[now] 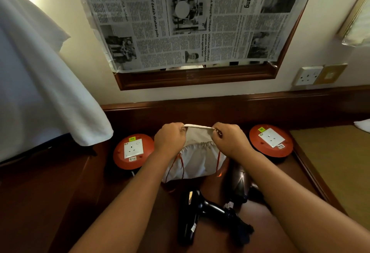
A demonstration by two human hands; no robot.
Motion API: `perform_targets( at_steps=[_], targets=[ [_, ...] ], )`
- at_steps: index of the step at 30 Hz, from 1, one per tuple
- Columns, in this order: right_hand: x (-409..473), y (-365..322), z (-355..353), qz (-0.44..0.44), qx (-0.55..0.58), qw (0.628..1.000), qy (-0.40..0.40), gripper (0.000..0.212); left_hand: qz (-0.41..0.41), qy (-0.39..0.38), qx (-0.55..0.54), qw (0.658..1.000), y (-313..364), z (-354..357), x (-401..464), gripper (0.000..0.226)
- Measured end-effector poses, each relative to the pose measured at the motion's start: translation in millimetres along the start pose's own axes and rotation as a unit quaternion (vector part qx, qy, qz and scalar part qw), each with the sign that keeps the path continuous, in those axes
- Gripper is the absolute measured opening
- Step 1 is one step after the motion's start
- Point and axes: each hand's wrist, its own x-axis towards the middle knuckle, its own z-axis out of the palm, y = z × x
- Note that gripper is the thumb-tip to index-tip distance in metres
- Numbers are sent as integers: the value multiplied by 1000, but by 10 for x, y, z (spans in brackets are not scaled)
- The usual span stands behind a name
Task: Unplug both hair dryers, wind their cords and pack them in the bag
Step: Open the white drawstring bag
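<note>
Holding the far rim of a white drawstring bag (195, 158), the left hand (170, 139) and right hand (230, 138) are each pinching the fabric with curled fingers, so that each grip is closing on the bag's edge and stretching its mouth open between them. Red drawstrings are hanging down the bag's left and right sides. Two hair dryers are lying on the dark wooden tabletop (60, 202) just near of the bag: a black hair dryer (192, 216) at centre, with its cord bunched at the handle end, and a dark glossy hair dryer (240, 180) just right of the bag. A red socket reel (133, 151) is sitting left of the bag and another red socket reel (270, 140) right of it. A newspaper (190, 18) is covering the framed panel on the far wall.
</note>
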Motion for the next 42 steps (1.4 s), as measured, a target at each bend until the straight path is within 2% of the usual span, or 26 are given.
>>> perform_targets(
  at_steps=[2, 4, 6, 7, 9, 13, 17, 26, 29, 33, 36, 37, 39, 40, 42],
  targets=[
    [28, -45, -20, 7, 39, 999, -31, 26, 18, -4, -38, 999, 24, 1, 16, 25],
    [61, -107, -7, -5, 22, 998, -58, 35, 39, -6, -68, 997, 63, 15, 28, 24],
    [91, -172, 26, -14, -12, 998, -53, 16, 61, -18, -82, 995, 97, 25, 17, 23],
    [108, -187, 37, -14, -28, 999, -45, 14, 65, -24, -79, 994, 100, 19, 6, 24],
    [117, -181, 43, -10, -60, 997, -37, 23, 67, -22, -30, 997, 52, -9, -8, 27],
    [101, -139, 11, -19, -90, 996, -20, 28, 56, -1, 109, 992, -110, -53, -45, 31],
    [82, -76, -28, -23, -92, 995, -8, 30, 37, -4, 149, 988, -246, -64, -72, 31],
    [-14, 34, -62, 21, -50, 999, -1, 29, -14, -44, 92, 995, -279, -20, -38, 38],
    [-40, 84, -70, 49, -28, 998, -6, 32, -5, -23, 77, 997, -227, -7, -53, 34],
    [0, 49, -97, 51, -20, 997, -56, 23, -46, 3, -43, 998, -171, -28, -7, 24],
    [58, -174, -85, 3, -20, 995, -97, 56, -28, 1, -146, 989, -34, -9, 17, 16],
    [80, -247, -58, -13, -32, 995, -95, 56, -15, 2, -175, 985, 21, -5, 16, 16],
    [129, -333, 7, -34, -41, 997, -63, 31, 8, 12, -192, 981, 84, 11, 8, 26],
    [145, -349, 24, -29, -33, 998, -41, 21, 11, 29, -164, 986, 66, 27, 1, 34],
    [161, -347, 34, -23, -14, 1000, -4, 21, -3, 74, -36, 997, -22, 76, -38, 48]
  ],
)
